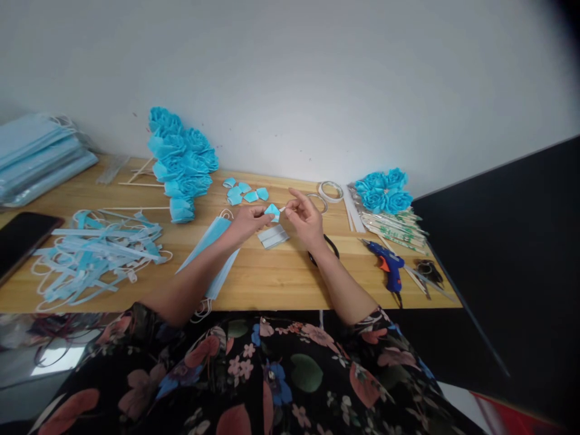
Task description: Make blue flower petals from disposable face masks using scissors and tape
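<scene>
Between the thumb and fingers of my left hand [251,222] is a small folded blue piece of mask fabric [272,212], its top coming to a point. My right hand [304,220] pinches a tiny white strip [283,209] just right of that piece, perhaps tape; its other fingers are raised. Below both hands a grey-white folded piece [273,237] lies on the wooden table [272,278]. A blue face mask [212,244] with white ear loops lies partly under my left forearm. Behind my hands are several cut blue pieces [244,192].
Blue fabric roses [183,154] on sticks stand back left, above tangled trimmings [99,257]. A phone [25,238] and packed masks [40,154] lie far left. Rightward are a tape roll [331,191], more roses [384,190], wrapped sticks [394,226] and a blue glue gun [387,264].
</scene>
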Demonstrator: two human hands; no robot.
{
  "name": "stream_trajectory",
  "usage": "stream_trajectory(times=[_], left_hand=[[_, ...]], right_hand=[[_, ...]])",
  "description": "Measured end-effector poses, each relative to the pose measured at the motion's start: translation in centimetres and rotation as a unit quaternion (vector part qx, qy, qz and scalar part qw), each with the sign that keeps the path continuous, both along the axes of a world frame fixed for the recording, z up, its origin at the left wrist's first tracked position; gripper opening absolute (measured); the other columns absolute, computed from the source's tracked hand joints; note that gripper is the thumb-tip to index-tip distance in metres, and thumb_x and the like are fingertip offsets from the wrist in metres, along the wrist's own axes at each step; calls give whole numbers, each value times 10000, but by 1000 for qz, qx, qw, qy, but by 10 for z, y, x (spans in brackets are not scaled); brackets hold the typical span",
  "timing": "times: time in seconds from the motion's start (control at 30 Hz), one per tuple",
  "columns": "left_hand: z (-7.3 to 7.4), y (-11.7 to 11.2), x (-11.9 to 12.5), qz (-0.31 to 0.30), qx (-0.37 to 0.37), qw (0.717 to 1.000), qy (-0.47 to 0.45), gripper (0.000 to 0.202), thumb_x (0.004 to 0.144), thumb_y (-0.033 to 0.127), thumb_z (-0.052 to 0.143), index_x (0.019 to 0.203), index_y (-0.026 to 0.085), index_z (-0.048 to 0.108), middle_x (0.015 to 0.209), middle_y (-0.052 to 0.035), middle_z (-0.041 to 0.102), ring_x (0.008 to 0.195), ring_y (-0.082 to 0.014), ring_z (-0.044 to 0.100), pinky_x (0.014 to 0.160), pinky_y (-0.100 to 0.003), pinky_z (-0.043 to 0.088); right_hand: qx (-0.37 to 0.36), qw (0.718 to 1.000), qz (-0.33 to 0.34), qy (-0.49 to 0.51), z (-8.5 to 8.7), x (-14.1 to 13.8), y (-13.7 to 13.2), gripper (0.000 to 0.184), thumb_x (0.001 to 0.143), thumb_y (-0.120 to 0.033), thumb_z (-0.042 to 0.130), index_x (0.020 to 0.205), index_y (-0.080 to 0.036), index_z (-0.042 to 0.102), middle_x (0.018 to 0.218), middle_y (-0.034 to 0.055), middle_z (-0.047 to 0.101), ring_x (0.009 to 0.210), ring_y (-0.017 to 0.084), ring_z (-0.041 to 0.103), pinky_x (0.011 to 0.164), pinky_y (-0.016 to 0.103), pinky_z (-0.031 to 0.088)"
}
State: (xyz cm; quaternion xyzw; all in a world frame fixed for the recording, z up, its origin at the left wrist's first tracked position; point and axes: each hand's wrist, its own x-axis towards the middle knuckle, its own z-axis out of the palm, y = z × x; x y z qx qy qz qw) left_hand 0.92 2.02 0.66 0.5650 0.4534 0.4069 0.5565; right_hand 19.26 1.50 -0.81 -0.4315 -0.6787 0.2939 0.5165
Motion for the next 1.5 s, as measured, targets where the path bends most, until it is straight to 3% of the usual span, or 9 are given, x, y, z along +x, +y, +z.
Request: stream_trajectory(times=[0.2, 0.43, 0.87, 1.27, 1.4, 1.5], left_hand=[[4, -1, 0, -3, -5, 1000, -4, 203, 733, 335, 704, 633, 169, 646, 563, 24, 530, 539, -102, 428, 533, -246, 298], [5, -2, -1, -16, 14, 1000, -11, 294, 709, 438, 722, 631, 171, 630, 561, 25, 513, 562, -109, 431, 553, -252, 324], [-1, -1, -2, -40, 38, 998, 11, 281, 731, 428, 674, 696, 151, 641, 629, 17, 541, 588, -103, 436, 551, -252, 293], [-4, -1, -1, -43, 49, 998, 3, 301, 763, 421, 663, 640, 172, 546, 591, 42, 419, 567, -92, 347, 543, -261, 229], [-3, 2, -1, -18, 70, 997, -13, 305, 731, 428, 672, 618, 172, 550, 593, 41, 429, 579, -94, 342, 562, -264, 253], [-2, 2, 0, -12, 68, 998, -15, 317, 722, 458, 670, 633, 165, 585, 598, 39, 444, 582, -95, 346, 574, -267, 261]], right_hand=[[-18, 999, 27, 27, 2, -1, -2, 482, 878, -351, 627, 1350, -258, 591, 906, 16, 674, 801, 156, 619, 736, 315, 529], [14, 999, 16, -47, 7, -4, -7, 411, 883, -301, 617, 1293, -266, 637, 888, -4, 701, 785, 143, 630, 776, 321, 536], [58, 991, -1, -119, 8, -2, -8, 382, 918, -251, 581, 1294, -275, 645, 941, 16, 714, 812, 161, 643, 805, 333, 556], [145, 969, -15, -201, 7, -1, -8, 387, 982, -262, 526, 1361, -296, 594, 969, 43, 729, 899, 203, 662, 851, 383, 573], [150, 972, -50, -173, 10, -1, -9, 497, 986, -277, 510, 1478, -332, 475, 1168, 76, 722, 1089, 246, 645, 897, 441, 575], [106, 985, -82, -108, 10, 2, -6, 506, 982, -314, 502, 1487, -307, 463, 1306, 97, 672, 1196, 254, 617, 888, 424, 579]])
